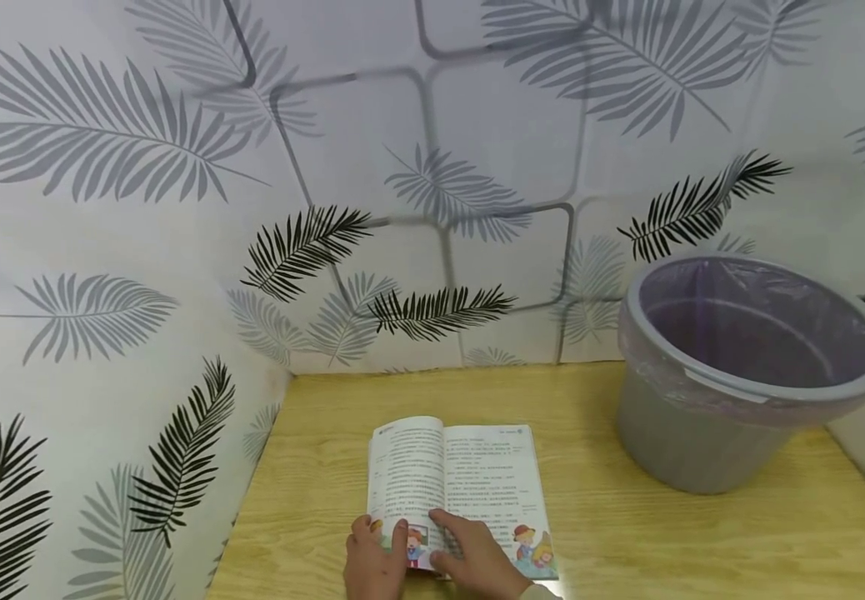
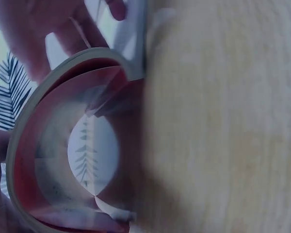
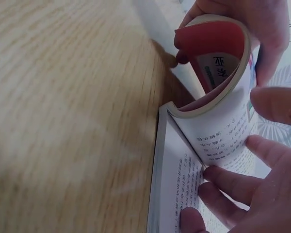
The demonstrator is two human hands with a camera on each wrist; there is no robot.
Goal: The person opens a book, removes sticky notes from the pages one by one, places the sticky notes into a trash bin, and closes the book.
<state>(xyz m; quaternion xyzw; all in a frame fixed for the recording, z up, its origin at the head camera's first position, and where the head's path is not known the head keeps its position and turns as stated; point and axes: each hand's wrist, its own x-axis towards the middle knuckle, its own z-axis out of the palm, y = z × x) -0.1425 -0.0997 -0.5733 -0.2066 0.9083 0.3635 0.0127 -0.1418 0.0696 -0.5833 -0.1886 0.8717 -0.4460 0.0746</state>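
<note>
An open book [image 1: 488, 467] with printed text and cartoon children near its lower edge lies on the wooden table. Its left half is bent up into a curl, and the red inside of the cover [image 3: 203, 46] shows through the loop in the right wrist view. My left hand [image 1: 375, 567] grips this curled half at the lower left, thumb over the page and fingers round the outer edge. Close to the spine, my right hand [image 1: 481, 562] touches the pages with extended, spread fingers. From the left wrist, the curled book [image 2: 17, 145] appears end-on.
To the right stands a grey bin [image 1: 691, 450] lined with a thin purplish bag. Light wood-grain table [image 1: 312, 467] surrounds the book. Behind and to the left rises a white covering [image 1: 507, 125] patterned with grey and black leaves.
</note>
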